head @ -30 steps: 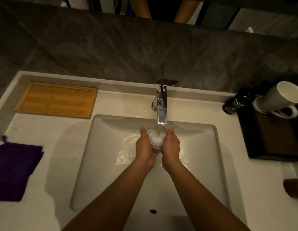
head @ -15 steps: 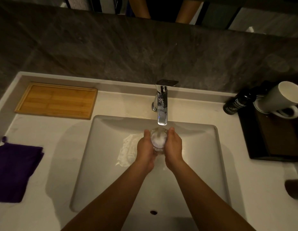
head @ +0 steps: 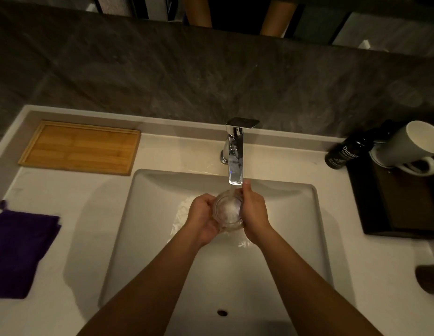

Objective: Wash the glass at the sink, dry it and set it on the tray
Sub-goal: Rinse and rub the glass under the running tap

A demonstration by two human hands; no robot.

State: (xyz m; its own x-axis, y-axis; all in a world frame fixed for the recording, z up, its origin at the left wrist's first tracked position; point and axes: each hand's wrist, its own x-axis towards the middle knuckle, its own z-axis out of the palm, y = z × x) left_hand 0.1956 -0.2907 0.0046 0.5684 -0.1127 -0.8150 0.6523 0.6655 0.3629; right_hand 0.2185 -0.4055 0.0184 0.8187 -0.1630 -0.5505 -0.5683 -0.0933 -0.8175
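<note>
A clear glass point(head: 228, 210) sits between my two hands over the white sink basin point(head: 148, 229), mouth up and full of frothing water. Water runs into it from the chrome tap point(head: 235, 154) just above. My left hand point(head: 202, 220) wraps its left side and my right hand point(head: 253, 213) its right side, thumb raised toward the spout. The wooden tray point(head: 80, 147) lies on the counter at the back left. A purple cloth point(head: 19, 253) lies at the counter's left edge.
At the back right stand a dark bottle point(head: 347, 152) and a white mug point(head: 410, 147) on a dark tray point(head: 400, 207). A dark object point(head: 429, 278) shows at the right edge. A grey stone wall rises behind the counter.
The glass and both hands have shifted slightly to the right under the running water. My right thumb now rises closer to the spout.
</note>
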